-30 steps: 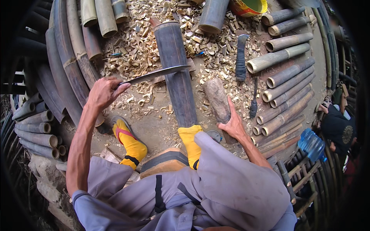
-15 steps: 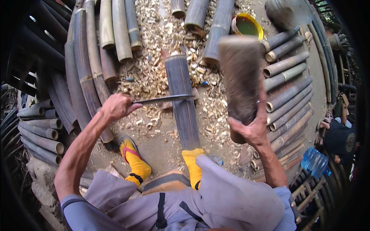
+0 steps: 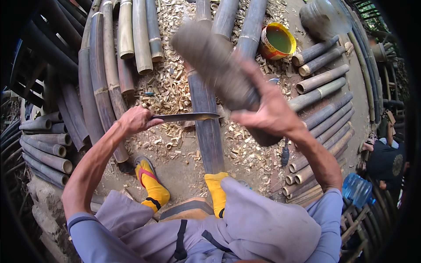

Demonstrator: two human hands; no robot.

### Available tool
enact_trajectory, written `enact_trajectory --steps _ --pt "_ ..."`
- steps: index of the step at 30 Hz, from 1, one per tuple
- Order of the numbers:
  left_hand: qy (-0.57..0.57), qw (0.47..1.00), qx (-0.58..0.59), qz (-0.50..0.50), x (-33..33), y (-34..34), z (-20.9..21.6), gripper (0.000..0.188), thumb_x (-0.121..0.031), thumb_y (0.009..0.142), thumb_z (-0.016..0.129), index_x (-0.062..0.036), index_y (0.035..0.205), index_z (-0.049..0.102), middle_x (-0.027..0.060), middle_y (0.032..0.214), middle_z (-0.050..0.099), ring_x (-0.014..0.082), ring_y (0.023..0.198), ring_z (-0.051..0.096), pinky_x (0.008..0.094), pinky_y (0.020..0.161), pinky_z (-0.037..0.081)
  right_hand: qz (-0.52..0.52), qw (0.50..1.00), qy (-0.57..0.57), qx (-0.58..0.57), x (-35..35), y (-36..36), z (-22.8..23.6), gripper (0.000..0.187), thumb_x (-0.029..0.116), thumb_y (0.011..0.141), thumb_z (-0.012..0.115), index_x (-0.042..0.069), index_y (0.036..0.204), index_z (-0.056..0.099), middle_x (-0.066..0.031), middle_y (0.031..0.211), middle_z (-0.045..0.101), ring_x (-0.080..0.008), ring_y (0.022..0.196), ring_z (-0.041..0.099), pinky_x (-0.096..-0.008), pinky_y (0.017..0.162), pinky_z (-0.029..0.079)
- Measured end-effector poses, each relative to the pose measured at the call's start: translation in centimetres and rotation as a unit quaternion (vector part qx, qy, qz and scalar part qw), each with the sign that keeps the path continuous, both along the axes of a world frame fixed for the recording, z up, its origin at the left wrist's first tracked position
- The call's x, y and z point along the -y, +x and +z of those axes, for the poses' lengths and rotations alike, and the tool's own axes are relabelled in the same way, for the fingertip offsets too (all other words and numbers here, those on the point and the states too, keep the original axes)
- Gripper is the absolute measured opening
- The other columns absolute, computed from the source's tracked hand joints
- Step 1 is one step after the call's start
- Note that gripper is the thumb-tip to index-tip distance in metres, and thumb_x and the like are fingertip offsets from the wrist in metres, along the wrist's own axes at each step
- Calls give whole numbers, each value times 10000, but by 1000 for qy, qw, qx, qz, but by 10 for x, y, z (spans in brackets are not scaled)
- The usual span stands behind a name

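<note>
My left hand is wrapped round the handle of a long knife. The blade lies crosswise over a dark bamboo pole, which stretches away from my right foot. My right hand grips a thick brown wooden block, smeared by motion. It is raised and tilted to the left, above the far part of the pole and hiding some of it. My right foot, in a yellow sock, is against the pole's near end.
Pale wood chips cover the ground round the pole. Bamboo poles lie at the far left, and cut bamboo lengths are stacked at the right. A yellow bucket holds greenish liquid. A blue water bottle and another person are at the right.
My right hand has swung the wooden block leftward, tilting it from upright to slanted over the pole. The knife stays across the pole in my left hand, its blade now nearly level.
</note>
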State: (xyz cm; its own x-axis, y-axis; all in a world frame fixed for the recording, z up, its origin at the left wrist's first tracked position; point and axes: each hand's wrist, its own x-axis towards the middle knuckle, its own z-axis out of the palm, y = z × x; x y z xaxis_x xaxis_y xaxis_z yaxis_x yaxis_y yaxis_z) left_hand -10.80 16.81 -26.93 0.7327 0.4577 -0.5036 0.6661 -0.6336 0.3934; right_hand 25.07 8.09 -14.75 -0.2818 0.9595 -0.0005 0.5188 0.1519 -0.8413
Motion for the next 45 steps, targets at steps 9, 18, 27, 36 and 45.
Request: enact_trajectory --steps 9,18,27,36,45 --pt "-12 1000 20 21 -1 4 -8 610 -547 882 549 5 636 628 199 507 492 364 468 499 432 492 425 27 982 -185 31 36 -23 -77 1038 246 651 752 225 1498 153 -265 1082 604 -342 883 657 -418 862 547" --pt "-31 999 -21 30 6 3 0 575 -564 875 540 -19 760 682 201 557 532 376 528 540 432 535 450 -166 975 120 -82 -5 -8 -6 1079 267 624 823 152 1490 189 -178 1366 405 -304 1237 447 -425 1026 406" --pt "-58 997 -34 47 16 -7 -8 529 -548 867 566 -38 859 709 201 610 583 373 567 572 427 563 466 85 947 -203 234 48 -16 -43 1029 237 671 767 292 1495 153 -278 967 605 -398 815 643 -503 756 537" --pt "-74 993 -22 95 8 -3 -12 539 -559 805 650 -40 935 715 156 648 637 247 550 592 378 593 491 -8 983 -118 140 92 -9 -71 1049 268 668 793 205 1497 153 -296 1122 550 -401 1028 592 -453 894 510" --pt "-189 951 -128 209 19 -23 -14 346 -225 606 787 -20 861 674 95 760 670 190 669 627 350 641 515 -289 925 -203 -140 148 9 -89 862 276 606 834 -28 1283 395 -163 1121 593 -243 1024 582 -366 930 445"
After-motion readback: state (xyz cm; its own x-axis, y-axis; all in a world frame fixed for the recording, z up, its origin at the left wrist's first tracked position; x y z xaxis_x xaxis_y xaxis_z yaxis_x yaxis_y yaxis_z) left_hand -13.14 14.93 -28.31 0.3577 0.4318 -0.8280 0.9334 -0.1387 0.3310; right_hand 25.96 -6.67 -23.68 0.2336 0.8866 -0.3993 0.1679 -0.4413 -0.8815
